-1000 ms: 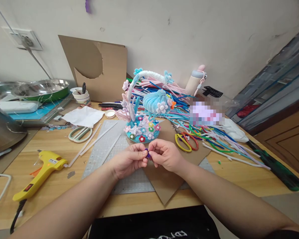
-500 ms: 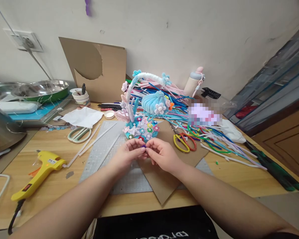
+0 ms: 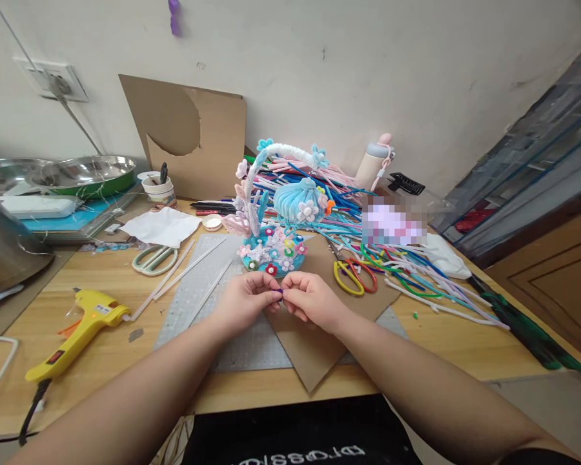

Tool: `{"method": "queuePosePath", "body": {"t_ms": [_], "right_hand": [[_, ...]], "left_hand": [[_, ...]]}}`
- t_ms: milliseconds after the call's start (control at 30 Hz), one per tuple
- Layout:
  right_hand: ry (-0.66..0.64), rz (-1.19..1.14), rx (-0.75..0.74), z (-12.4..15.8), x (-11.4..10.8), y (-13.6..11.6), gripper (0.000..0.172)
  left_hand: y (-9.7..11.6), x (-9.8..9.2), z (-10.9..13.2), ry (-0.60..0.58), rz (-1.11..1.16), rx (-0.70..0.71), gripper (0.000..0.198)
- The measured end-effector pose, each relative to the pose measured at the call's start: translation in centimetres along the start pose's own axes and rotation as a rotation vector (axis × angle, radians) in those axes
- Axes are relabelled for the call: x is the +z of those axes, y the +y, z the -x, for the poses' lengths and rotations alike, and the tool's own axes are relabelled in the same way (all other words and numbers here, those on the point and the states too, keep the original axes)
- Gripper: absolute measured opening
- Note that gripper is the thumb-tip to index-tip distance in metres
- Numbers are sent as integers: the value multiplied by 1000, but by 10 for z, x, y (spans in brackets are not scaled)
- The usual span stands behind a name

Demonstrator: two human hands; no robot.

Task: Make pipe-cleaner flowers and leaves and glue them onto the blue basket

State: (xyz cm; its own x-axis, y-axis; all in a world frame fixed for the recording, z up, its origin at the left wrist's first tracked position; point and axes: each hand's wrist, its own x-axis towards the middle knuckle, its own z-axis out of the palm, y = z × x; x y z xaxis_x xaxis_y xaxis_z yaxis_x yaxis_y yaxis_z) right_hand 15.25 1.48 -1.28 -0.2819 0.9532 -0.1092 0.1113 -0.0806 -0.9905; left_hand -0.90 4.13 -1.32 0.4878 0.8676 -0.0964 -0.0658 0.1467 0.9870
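Note:
Between the fingertips of my left hand (image 3: pixel 248 300) and my right hand (image 3: pixel 311 298) is a small purple piece (image 3: pixel 279 292), mostly hidden by the fingers. Both hands pinch it above the brown cardboard sheet (image 3: pixel 312 358) and the grey cutting mat (image 3: pixel 252 352). Just behind them stands a blue and white fuzzy basket (image 3: pixel 297 259) with a tall curved handle. Small flowers in several colours cover its base, and a light blue shell shape (image 3: pixel 297 201) hangs under the handle.
A yellow glue gun (image 3: pixel 80 329) lies at the left. Yellow and orange scissors (image 3: pixel 351 278) rest right of the basket, and pale green scissors (image 3: pixel 155 259) left. Behind are pipe cleaners (image 3: pixel 339 194), a white cup (image 3: pixel 159 189) and leaning cardboard (image 3: pixel 223 135).
The view has shifted slightly. Both hands still pinch the purple piece, with the fingertips a little changed in position around it.

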Motion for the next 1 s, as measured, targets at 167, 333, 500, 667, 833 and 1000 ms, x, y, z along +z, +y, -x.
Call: {"method": "queuePosePath", "body": {"t_ms": [167, 333, 500, 667, 833, 1000], "right_hand": [[-8, -139, -72, -4, -4, -1, 22], [27, -142, -144, -6, -3, 3, 21], [19, -145, -76, -5, -2, 3, 23], [44, -152, -45, -4, -1, 1, 22], [34, -277, -64, -3, -1, 2, 22], [22, -346, -39, -4, 0, 4, 26]], "left_hand": [[-3, -2, -2, 62, 198, 38, 20], [1, -1, 1, -4, 372, -71, 22], [3, 0, 2, -11, 362, -103, 20], [3, 2, 0, 34, 258, -58, 22], [7, 4, 1, 109, 312, -94, 25], [6, 3, 2, 80, 362, -133, 23]]}}
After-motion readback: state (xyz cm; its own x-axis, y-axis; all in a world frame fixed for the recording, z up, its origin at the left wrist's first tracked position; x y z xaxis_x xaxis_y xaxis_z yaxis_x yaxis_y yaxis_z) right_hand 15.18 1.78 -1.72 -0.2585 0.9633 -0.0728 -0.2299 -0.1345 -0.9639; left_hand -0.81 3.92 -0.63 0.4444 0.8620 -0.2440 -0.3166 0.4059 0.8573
